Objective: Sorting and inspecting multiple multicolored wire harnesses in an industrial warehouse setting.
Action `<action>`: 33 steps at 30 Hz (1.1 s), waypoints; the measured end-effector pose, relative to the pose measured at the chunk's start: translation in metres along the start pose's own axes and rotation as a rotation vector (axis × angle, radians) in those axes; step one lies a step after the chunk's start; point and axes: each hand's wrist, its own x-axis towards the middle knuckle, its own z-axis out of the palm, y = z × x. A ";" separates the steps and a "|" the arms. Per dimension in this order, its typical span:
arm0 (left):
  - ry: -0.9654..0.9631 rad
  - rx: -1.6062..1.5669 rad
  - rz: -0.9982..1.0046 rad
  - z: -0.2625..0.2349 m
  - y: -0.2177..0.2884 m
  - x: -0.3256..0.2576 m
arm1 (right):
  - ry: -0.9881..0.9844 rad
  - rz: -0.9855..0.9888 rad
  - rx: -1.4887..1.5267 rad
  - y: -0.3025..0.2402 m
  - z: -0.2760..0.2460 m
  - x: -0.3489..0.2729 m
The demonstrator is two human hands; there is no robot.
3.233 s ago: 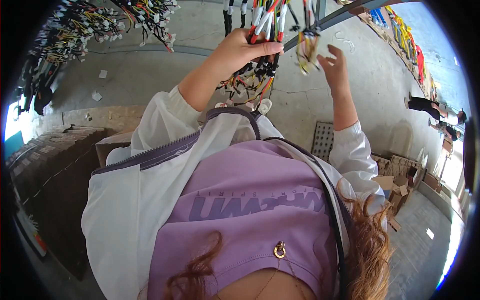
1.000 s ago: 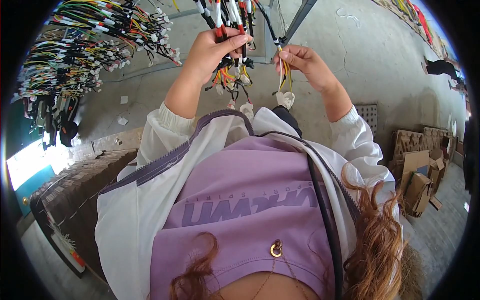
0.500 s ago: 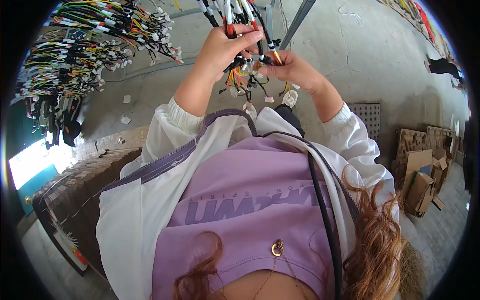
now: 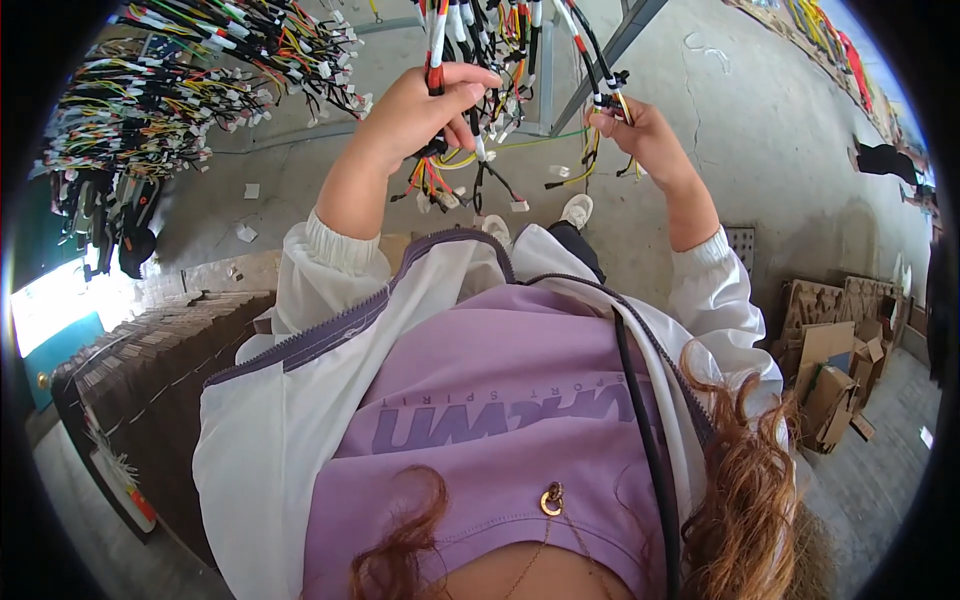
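Observation:
My left hand (image 4: 420, 112) is closed around a wire harness (image 4: 437, 45) with black, white and red sleeves. Below that hand dangle loose red, yellow and black wire ends (image 4: 432, 183) with small pale connectors. Off to the right, my right hand (image 4: 645, 140) pinches a second wire harness (image 4: 590, 62), black and white with a red band, with thin yellow wires ending under the fingers. Between the hands hang more harnesses (image 4: 516, 50), held by neither hand as far as I can see. Their upper ends run out of the picture.
Thick bunches of harnesses (image 4: 160, 95) hang at the upper left. Behind the hands stands a grey metal frame (image 4: 610, 55). Stacked cardboard (image 4: 160, 370) lies at the lower left, with cardboard boxes (image 4: 832, 375) at the right. A perforated mat (image 4: 741, 240) is on the floor.
My hands have moved apart, the right one carrying its harness right and the left one shifting slightly left and down. The hanging harnesses between them now show more.

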 end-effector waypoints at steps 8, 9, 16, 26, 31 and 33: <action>-0.224 -0.144 0.002 0.000 0.006 -0.004 | -0.012 0.064 0.031 -0.009 0.007 0.001; -0.242 -0.136 0.008 0.004 0.006 -0.004 | 0.008 0.078 0.083 -0.009 0.010 0.002; -0.195 -0.138 -0.012 -0.002 0.004 -0.004 | 0.310 0.036 -0.129 0.013 0.006 0.004; 0.035 -0.220 0.120 -0.022 -0.018 -0.012 | 0.030 0.338 0.411 -0.015 0.000 -0.011; -0.006 -0.319 0.140 -0.016 -0.021 -0.005 | -0.091 0.352 0.392 -0.010 0.018 -0.001; -0.028 -0.361 0.142 -0.014 -0.023 -0.002 | -0.066 0.345 0.390 -0.008 0.027 0.000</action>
